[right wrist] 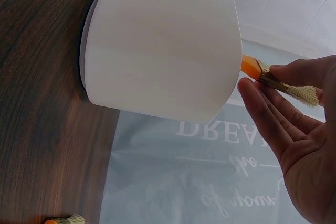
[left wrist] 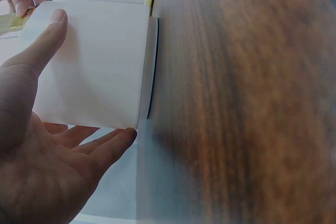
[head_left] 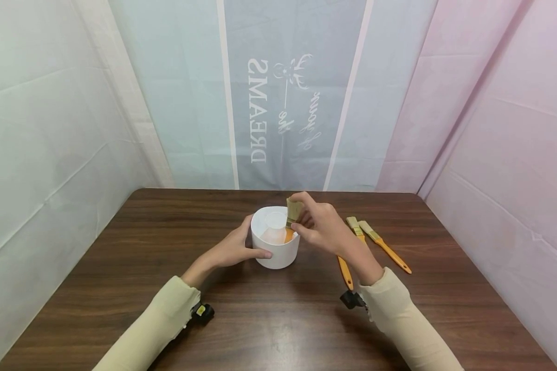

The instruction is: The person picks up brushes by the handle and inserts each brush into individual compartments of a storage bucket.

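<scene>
A white round holder point(head_left: 278, 255) with a slanted rim and a raised inner cylinder stands on the table. My left hand point(head_left: 234, 247) grips it from the left, thumb across the front and fingers behind, as the left wrist view also shows. Above the rim's right side my right hand point(head_left: 322, 224) pinches a paintbrush point(head_left: 293, 212) near its ferrule. The brush's bristles point(right wrist: 302, 94) point up, while its orange handle point(head_left: 289, 236) goes down inside the holder, where the lower end is hidden.
Two more paintbrushes with orange handles lie on the wooden table point(head_left: 269, 319) at the right. One brush point(head_left: 345, 273) is partly covered by my right forearm; the other brush point(head_left: 392, 253) lies slanted beside it. A printed curtain point(head_left: 195, 103) hangs behind the table's far edge.
</scene>
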The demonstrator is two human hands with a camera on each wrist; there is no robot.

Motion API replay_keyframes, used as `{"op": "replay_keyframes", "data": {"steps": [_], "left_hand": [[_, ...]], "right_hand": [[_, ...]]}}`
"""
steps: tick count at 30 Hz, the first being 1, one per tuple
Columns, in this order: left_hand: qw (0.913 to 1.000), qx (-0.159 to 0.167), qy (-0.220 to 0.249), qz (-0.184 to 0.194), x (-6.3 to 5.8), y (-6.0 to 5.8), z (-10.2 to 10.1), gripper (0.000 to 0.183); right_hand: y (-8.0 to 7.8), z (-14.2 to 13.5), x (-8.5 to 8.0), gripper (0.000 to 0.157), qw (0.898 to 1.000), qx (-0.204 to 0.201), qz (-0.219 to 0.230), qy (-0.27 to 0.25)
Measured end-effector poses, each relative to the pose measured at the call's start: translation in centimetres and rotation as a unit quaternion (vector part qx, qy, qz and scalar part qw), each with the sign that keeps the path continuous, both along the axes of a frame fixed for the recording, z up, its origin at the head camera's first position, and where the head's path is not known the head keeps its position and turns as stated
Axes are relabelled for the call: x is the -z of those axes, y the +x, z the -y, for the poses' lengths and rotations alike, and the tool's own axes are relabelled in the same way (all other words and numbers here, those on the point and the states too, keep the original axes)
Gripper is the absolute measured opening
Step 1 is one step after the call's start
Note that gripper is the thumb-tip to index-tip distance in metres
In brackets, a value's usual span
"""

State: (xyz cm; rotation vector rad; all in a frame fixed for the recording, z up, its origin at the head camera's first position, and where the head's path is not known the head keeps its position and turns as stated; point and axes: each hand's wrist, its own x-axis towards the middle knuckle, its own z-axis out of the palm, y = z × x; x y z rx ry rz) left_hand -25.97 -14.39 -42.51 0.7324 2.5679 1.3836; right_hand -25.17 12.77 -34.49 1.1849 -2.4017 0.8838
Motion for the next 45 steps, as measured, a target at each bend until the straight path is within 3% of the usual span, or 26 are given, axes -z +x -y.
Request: {"op": "replay_keyframes", "data": {"steps": [45], "left_hand": [[0.9998, -0.003, -0.005, 0.017, 0.19, -0.09, 0.08, 0.112]], "right_hand": [[-0.22, 0.55, 0.62, 0.051, 0.999, 0.014, 0.012, 0.044]]}}
